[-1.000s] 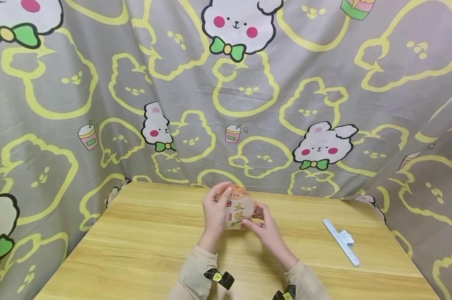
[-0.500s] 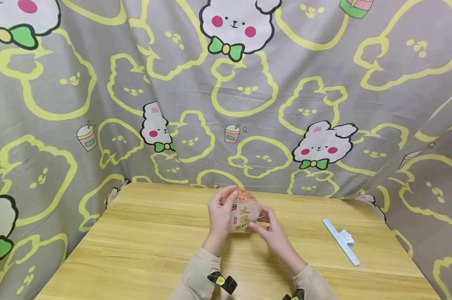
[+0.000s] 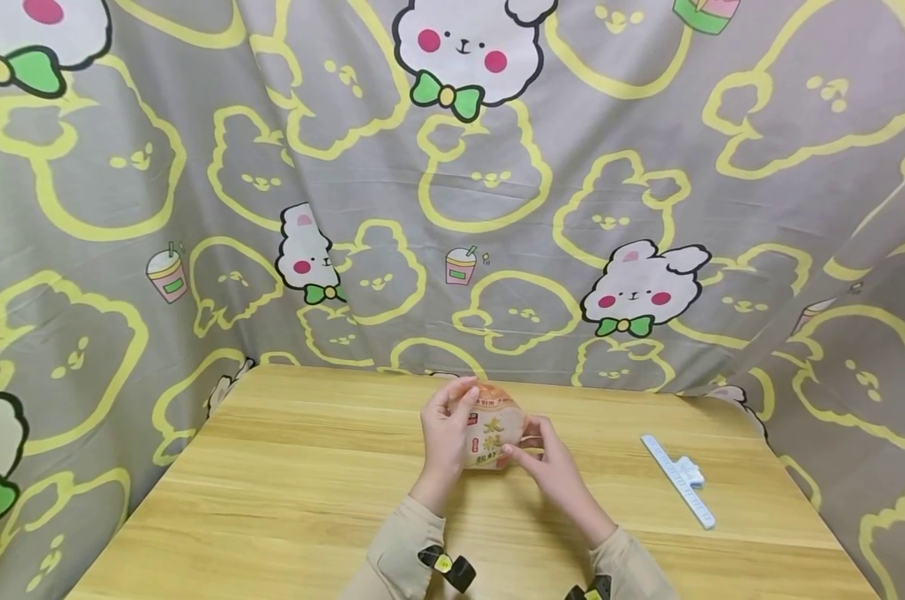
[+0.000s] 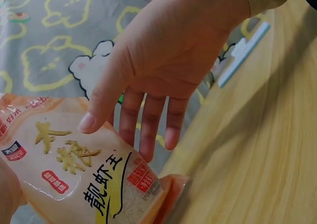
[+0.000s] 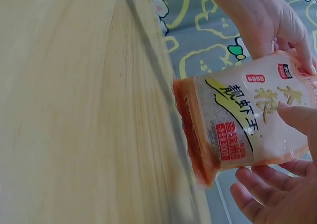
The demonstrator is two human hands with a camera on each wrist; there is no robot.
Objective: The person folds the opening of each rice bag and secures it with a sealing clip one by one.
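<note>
A bag of rice [image 3: 492,437], cream and orange with gold characters, is held upright above the table between both hands. My left hand [image 3: 445,433] grips its upper left side, thumb on the front; in the left wrist view only part of that hand [image 4: 9,189] shows at the left edge. On the bag's right side, the right hand [image 3: 553,462] pinches the edge, thumb in front and fingers behind. The right wrist view shows the bag [image 5: 242,115] with the right hand [image 5: 287,184] spread at its lower edge and the left hand [image 5: 267,21] above.
A pale blue ruler-like clip [image 3: 680,483] lies on the wooden table [image 3: 287,467], right of the hands. Behind and beside the table hangs a grey curtain [image 3: 377,183] with yellow outlines and white rabbit faces. Black bands sit at both wrists.
Both hands and the bag have shifted slightly right and down in the head view. The grip on the bag looks the same.
</note>
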